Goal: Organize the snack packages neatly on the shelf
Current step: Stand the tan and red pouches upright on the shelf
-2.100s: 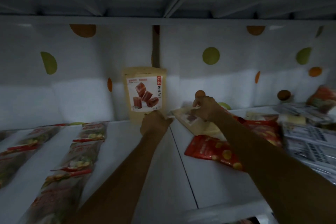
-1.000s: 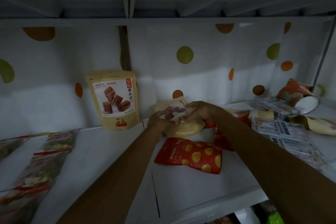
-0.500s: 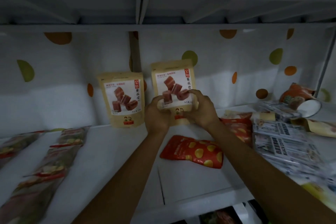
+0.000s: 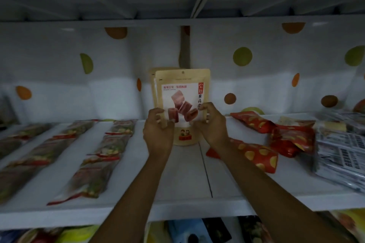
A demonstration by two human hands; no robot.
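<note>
A tan stand-up snack pouch (image 4: 182, 89) with a picture of red fruit rolls is upright at the back middle of the white shelf (image 4: 177, 206). My left hand (image 4: 158, 134) grips its lower left edge and my right hand (image 4: 212, 124) grips its lower right edge. Directly behind it stands a second, matching tan pouch (image 4: 152, 79), of which only the top-left edge shows. Red packets with yellow dots (image 4: 256, 156) lie flat to the right of my hands.
Rows of clear, long snack packs (image 4: 102, 156) lie flat on the left half of the shelf. A stack of black-and-white printed packets (image 4: 339, 156) fills the right end. The back wall is white with coloured dots. More packages show on the shelf below (image 4: 189, 231).
Both hands lifted the tan pouch from lying on the shelf, stood it upright, and carried it left until it stands in front of the first tan pouch.
</note>
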